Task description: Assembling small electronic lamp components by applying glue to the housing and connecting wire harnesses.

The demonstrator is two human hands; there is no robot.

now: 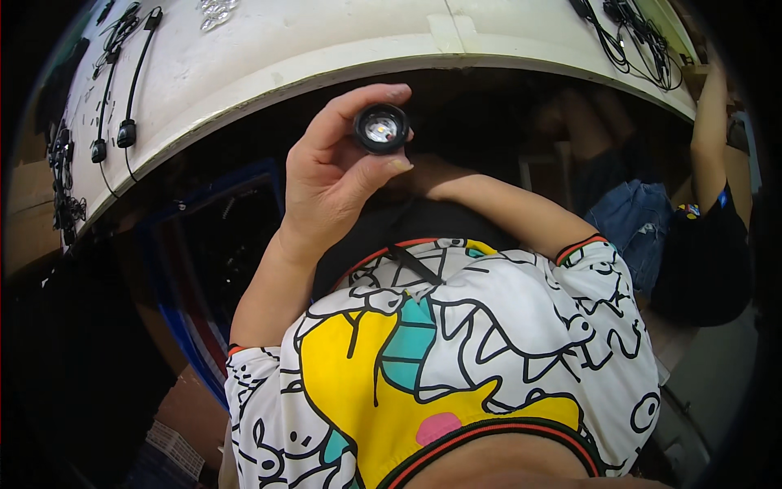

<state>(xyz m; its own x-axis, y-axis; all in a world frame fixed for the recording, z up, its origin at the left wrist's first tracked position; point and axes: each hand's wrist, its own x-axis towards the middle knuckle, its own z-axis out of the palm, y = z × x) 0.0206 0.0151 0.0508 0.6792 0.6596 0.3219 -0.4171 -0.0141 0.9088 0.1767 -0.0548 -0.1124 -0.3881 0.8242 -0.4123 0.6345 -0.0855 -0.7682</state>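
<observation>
Raised in front of my chest, my left hand [330, 167] pinches a round black lamp head [358, 130] between thumb and fingers. Its face is turned up toward me, showing a clear lens with a small yellowish spot in the middle. Behind and below it, my right hand [419, 178] reaches in from the right at lap height. That hand lies in shadow, partly covered by the left one, and its fingers are hidden. Whether it holds anything, I cannot see.
A white table [318, 45] curves across the top. On its left lie gooseneck lamps [138, 77] and dark cables; bundled black cables [643, 41] lie at the right. A clear plastic bag [217, 11] sits far back. A blue-framed crate [175, 314] stands lower left. Another person [705, 253] sits at right.
</observation>
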